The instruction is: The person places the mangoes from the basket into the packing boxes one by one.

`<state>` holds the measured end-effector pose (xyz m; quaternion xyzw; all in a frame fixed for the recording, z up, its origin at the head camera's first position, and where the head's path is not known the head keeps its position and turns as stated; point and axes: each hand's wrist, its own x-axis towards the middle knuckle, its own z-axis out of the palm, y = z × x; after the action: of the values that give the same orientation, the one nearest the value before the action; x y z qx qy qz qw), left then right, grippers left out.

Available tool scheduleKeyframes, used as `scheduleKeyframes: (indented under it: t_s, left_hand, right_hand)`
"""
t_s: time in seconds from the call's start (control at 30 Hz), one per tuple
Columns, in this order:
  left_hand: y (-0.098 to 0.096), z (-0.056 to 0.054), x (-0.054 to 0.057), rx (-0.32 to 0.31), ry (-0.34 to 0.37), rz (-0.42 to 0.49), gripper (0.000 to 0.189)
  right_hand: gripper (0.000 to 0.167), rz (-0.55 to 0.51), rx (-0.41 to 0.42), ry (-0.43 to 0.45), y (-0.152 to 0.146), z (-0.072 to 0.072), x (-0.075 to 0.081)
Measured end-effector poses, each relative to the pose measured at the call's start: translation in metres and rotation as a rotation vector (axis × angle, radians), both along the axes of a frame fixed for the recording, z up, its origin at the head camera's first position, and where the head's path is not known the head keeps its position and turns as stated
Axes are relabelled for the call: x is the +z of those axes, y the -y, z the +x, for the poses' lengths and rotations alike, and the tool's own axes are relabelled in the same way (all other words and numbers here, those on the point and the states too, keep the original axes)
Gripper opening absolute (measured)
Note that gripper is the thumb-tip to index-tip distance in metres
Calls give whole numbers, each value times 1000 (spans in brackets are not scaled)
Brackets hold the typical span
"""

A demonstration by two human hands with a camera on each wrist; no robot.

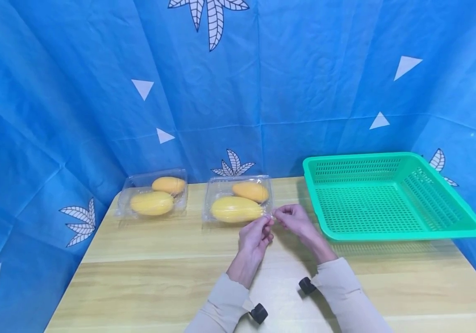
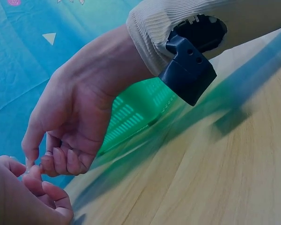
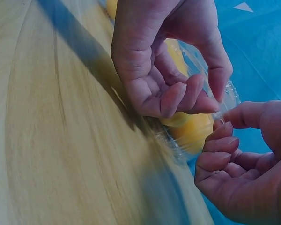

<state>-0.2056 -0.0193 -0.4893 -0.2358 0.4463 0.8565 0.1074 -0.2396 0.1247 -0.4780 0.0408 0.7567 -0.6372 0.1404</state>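
A clear plastic clamshell box point(image 1: 217, 187) with a yellow fruit point(image 1: 235, 209) and a smaller orange mango point(image 1: 251, 190) stands at the back middle of the table. At its front right corner my left hand point(image 1: 254, 240) pinches the plastic edge between thumb and forefinger. My right hand point(image 1: 298, 222) pinches the same corner from the right, its fingertips meeting the left ones. In the right wrist view, the left hand point(image 3: 164, 56) and right hand point(image 3: 253, 168) meet at the box's crinkled clear rim point(image 3: 232, 96), their other fingers curled in. The fingertips hide the bit of plastic between them.
Another clear box point(image 1: 138, 182), also holding a yellow fruit point(image 1: 152, 203) and an orange mango point(image 1: 169, 185), stands to the left. A green perforated basket point(image 1: 318, 203) stands to the right. Blue patterned cloth point(image 1: 304, 92) hangs behind the wooden table point(image 1: 146, 277).
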Motion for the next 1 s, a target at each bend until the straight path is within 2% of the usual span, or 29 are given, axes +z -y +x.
scheduleKeyframes:
  t_s: [0.23,0.37,1.0]
  left_hand:
    - [0,0,-3,-5,-4,37,9]
    - [0,0,-4,2,-1,50,15]
    - [3,-2,-1,-29,-10,72,3]
  right_hand:
    - [22,-9,2,-9,0,0,-3]
    - [22,-8,6,-20,1,-1,-4]
    - [22,-18,0,-18,1,-2,-4]
